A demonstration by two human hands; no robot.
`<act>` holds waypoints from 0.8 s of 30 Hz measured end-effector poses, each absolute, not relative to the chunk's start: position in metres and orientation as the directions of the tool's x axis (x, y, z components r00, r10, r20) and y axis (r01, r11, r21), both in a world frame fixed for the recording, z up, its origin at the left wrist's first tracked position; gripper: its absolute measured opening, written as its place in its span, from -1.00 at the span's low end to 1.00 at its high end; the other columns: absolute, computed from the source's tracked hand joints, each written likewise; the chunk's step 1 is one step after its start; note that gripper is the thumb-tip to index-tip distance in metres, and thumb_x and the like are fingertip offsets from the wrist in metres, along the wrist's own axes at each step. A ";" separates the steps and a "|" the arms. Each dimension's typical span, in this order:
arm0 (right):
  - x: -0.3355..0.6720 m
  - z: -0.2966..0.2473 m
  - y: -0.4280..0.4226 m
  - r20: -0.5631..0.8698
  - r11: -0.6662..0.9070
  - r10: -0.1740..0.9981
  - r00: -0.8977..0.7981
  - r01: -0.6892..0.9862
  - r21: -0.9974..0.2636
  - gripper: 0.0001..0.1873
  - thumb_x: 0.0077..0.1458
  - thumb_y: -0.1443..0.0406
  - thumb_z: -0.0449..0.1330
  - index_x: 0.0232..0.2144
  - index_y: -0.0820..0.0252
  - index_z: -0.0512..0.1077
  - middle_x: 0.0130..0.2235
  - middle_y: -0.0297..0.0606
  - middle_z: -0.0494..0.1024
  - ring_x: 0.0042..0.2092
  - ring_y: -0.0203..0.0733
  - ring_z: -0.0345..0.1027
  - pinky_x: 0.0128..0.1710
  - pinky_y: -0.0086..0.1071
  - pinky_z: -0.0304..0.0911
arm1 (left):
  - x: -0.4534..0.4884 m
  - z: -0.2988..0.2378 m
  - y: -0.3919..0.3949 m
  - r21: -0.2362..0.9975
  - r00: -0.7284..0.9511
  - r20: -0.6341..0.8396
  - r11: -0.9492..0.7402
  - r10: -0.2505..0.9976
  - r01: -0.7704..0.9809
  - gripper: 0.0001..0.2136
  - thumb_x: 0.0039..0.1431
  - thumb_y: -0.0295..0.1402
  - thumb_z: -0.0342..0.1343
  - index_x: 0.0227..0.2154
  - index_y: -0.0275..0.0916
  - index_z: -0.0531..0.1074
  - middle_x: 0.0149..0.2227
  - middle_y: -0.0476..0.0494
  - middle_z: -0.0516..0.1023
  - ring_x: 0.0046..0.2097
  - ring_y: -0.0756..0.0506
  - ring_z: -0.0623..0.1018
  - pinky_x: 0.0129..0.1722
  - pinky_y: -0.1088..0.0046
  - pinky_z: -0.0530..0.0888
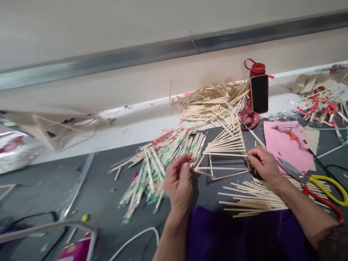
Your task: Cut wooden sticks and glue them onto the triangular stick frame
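A frame of pale wooden chopsticks (223, 169) stands on the dark table in front of me, its slats fanned out towards the back. My right hand (265, 166) pinches the right end of a chopstick (225, 154) lying across the frame's near side. At the left corner of the frame is my left hand (179, 179), thumb and fingers curled but apart, with nothing visible between them. Loose chopsticks (252, 199) lie in a spread pile below my right hand. Left of the frame are many chopsticks in clear wrappers (154, 166).
A pink hot glue gun (292, 135) rests on pink sheets (274, 146). Scissors (301, 175) with yellow and red handles lie at right. Behind are a heap of chopsticks (214, 98), a red-capped bottle (257, 68) and a phone (259, 94). A metal ruler (78, 185) lies left.
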State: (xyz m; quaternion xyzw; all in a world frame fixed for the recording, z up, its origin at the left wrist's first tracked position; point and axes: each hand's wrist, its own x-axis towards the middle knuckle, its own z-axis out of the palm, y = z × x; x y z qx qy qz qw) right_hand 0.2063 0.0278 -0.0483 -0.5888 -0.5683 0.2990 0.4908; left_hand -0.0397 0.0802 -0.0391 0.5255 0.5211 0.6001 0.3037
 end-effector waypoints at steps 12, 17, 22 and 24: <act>0.206 0.016 -0.007 0.346 0.345 0.938 0.035 0.020 -0.938 -0.93 0.21 0.33 0.12 -0.34 0.16 0.38 -0.35 -0.36 0.40 -0.51 -0.42 0.29 -0.53 -0.50 0.21 | -0.040 0.064 0.022 0.957 -0.236 0.190 -0.233 0.953 -0.172 -0.88 -0.05 -0.37 0.30 -0.40 -0.25 0.54 -0.54 -0.06 0.57 -0.50 -0.05 0.55 -0.58 0.54 0.43; 0.203 0.045 -0.025 0.519 0.573 0.811 -0.271 0.185 -0.799 -0.90 0.23 0.34 0.10 -0.35 0.15 0.38 -0.37 -0.32 0.46 -0.33 -0.31 0.35 -0.33 -0.43 0.28 | -0.013 0.067 -0.014 0.923 0.403 -0.291 0.365 0.868 -0.120 -0.72 -0.06 -0.16 0.33 -0.47 -0.31 0.53 -0.64 -0.14 0.53 -0.63 -0.02 0.44 -0.68 0.56 0.28; 0.202 0.050 -0.033 0.472 0.636 0.735 -0.486 0.254 -0.729 -0.86 0.27 0.33 0.06 -0.33 0.16 0.40 -0.34 -0.29 0.49 -0.25 -0.28 0.39 -0.26 -0.42 0.30 | 0.004 0.048 -0.022 0.814 0.601 -0.401 0.570 0.691 -0.112 -0.69 -0.12 -0.13 0.35 -0.51 -0.31 0.51 -0.60 -0.16 0.54 -0.60 -0.03 0.48 -0.71 0.59 0.23; 0.202 0.051 -0.037 0.450 0.657 0.712 -0.539 0.285 -0.697 -0.87 0.28 0.33 0.06 -0.31 0.15 0.40 -0.33 -0.30 0.49 -0.24 -0.28 0.39 -0.27 -0.43 0.29 | 0.004 0.043 -0.024 0.789 0.622 -0.423 0.605 0.659 -0.104 -0.70 -0.15 -0.16 0.37 -0.54 -0.31 0.49 -0.61 -0.16 0.54 -0.62 -0.02 0.48 -0.72 0.60 0.23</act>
